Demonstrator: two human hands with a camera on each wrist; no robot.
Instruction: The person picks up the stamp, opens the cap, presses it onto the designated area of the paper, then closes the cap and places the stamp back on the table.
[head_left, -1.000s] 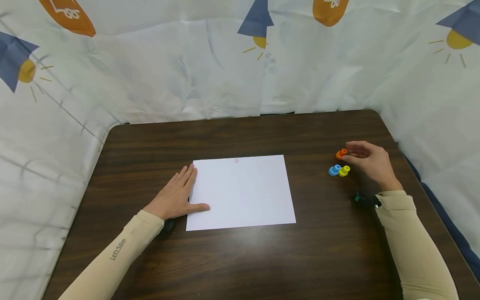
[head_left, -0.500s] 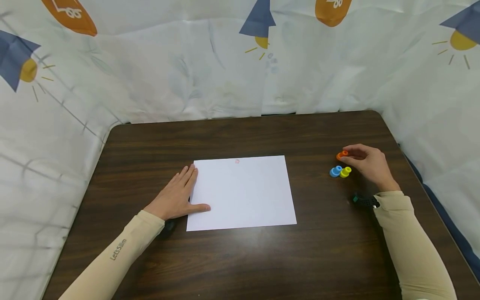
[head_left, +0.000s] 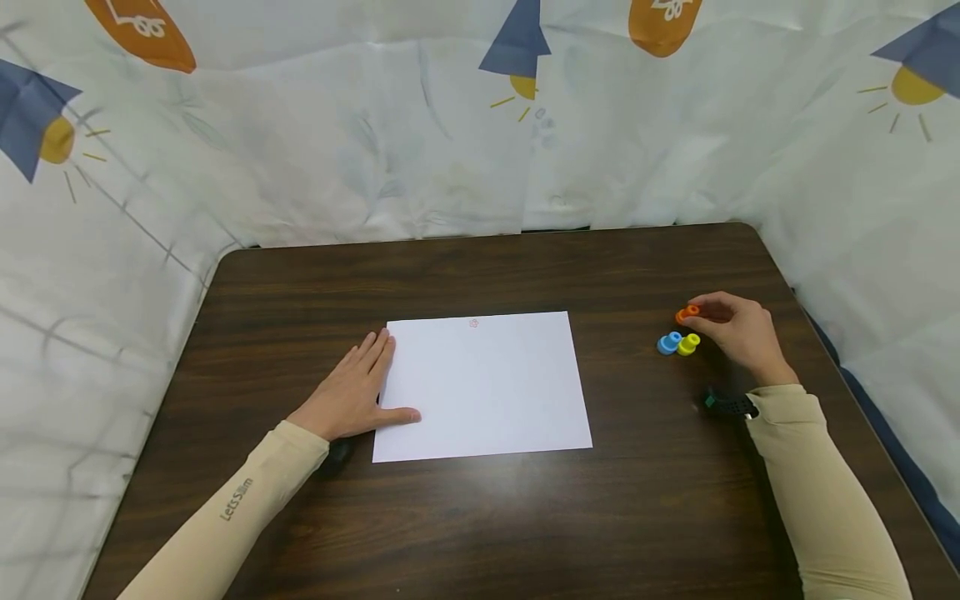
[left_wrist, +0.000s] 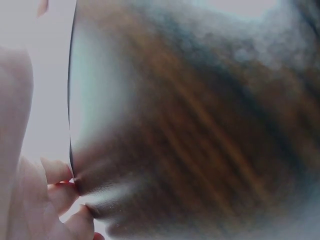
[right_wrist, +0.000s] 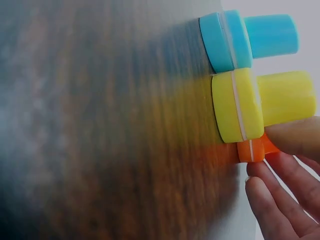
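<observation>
My left hand (head_left: 352,390) lies flat on the left edge of a white sheet of paper (head_left: 487,387), thumb stretched over it. A small red mark (head_left: 473,323) is printed near the sheet's top edge. At the right of the table, my right hand (head_left: 741,332) pinches an orange stamp (head_left: 682,315) by its handle between thumb and fingers. In the right wrist view the orange stamp (right_wrist: 251,150) is partly hidden behind the yellow stamp (right_wrist: 239,105). A blue stamp (head_left: 667,343) stands touching the yellow one, both upright just in front of the orange stamp.
The dark wood-grain table (head_left: 480,525) has its far edge against a white patterned cloth (head_left: 337,150), which also hangs along both sides. A dark band (head_left: 726,403) is worn on the right wrist.
My right hand has come slightly left and down, and its thumb and fingers have closed round the orange stamp. The left hand and the paper have stayed put.
</observation>
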